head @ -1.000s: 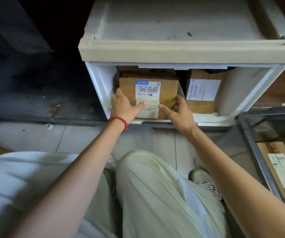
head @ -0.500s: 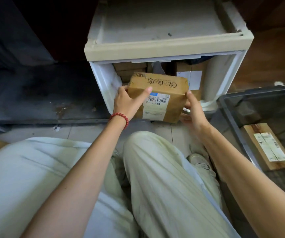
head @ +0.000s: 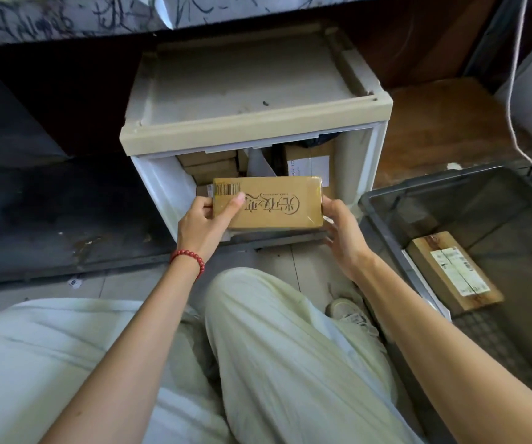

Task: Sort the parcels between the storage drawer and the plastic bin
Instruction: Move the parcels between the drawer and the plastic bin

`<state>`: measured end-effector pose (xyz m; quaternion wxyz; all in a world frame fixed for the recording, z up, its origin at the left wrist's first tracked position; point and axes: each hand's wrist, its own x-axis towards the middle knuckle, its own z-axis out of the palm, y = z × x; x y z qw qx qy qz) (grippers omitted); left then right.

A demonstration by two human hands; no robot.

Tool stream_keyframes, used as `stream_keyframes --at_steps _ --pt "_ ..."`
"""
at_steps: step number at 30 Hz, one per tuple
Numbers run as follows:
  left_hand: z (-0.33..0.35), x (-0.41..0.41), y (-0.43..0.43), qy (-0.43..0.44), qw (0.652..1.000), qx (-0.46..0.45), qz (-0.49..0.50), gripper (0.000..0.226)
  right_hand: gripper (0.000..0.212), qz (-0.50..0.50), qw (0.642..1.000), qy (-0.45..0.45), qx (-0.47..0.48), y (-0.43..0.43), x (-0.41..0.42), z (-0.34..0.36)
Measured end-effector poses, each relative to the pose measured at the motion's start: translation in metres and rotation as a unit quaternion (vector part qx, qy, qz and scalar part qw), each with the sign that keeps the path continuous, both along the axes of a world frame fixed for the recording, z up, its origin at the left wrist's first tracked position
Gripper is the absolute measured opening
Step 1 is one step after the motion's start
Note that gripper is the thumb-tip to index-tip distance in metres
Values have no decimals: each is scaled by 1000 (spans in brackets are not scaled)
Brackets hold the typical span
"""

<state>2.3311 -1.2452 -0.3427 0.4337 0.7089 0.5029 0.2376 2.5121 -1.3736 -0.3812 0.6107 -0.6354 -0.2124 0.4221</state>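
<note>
1. Held parcel [head: 267, 203]: brown cardboard box, wrapped in clear film, w/ barcode at top-left corner and large printed characters on the upward face. Held in the air, roughly level, in front of the drawer opening, between both hands.
2. Left hand [head: 200, 225]: grips the parcel's left end; thumb lies on the top face just below the barcode, other fingers curled round the end. Red bead bracelet [head: 189, 259] on the wrist.
3. Right hand [head: 341, 232]: grips the parcel's right end; thumb against the end face, fingers curled underneath.
4. Storage drawer [head: 251, 136]: beige-topped white plastic unit on the floor, front open. Inside: stacked brown boxes [head: 210, 165] at left, labelled box [head: 309, 161] at right, white divider btwn them.
5. Plastic bin [head: 418, 183]: dark grey, to the right of the drawer, near it. One flat parcel [head: 453, 274] w/ white label lies on its floor, by the near-left wall.
6. Misc: pale trousers [head: 290, 347], light shoe [head: 347, 312], white cord [head: 514, 91] at right.
</note>
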Motion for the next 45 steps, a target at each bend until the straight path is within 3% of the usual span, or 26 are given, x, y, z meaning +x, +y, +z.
stream_keyframes --at_steps 3,6,8,9,12,18,24,29,31,33,38,42,45 --pt "-6 -3 -1 3 1000 -14 16 65 58 7 1000 2 14 4 1 6" --pt "-6 -2 -3 -11 999 -36 25 75 30 -53 996 68 39 8 5 8" --pt "-7 0 -3 -12 999 -42 21 66 22 -65 995 62 32 10 12 7" --pt "-7 1 -2 -9 999 -41 18 62 22 -59 997 49 26 10 14 5" --pt "-7 4 -2 -5 999 -34 15 59 50 -42 999 31 8 7 17 7" --pt "-10 6 -4 1 1000 -3 -1 56 27 -24 999 -28 6 2 13 7" --pt "-12 3 -1 0 1000 19 -18 63 26 -84 996 39 10 13 11 6" --pt "-6 2 1 -10 1000 15 -25 70 41 -119 987 110 24 0 15 6" --pt "-3 4 -3 -3 999 25 -38 82 51 -101 990 93 20 -4 14 7" --pt "1 8 -11 2 997 36 -61 90 43 -88 995 53 16 -4 12 12" --pt "12 18 -26 -27 998 18 -57 76 22 -81 994 17 65 -16 16 23" --pt "18 33 -33 -53 997 30 -46 58 29 -122 991 -3 54 -26 24 29" --pt "24 52 -42 -51 994 57 -74 65 35 -191 979 -16 71 -42 32 26"
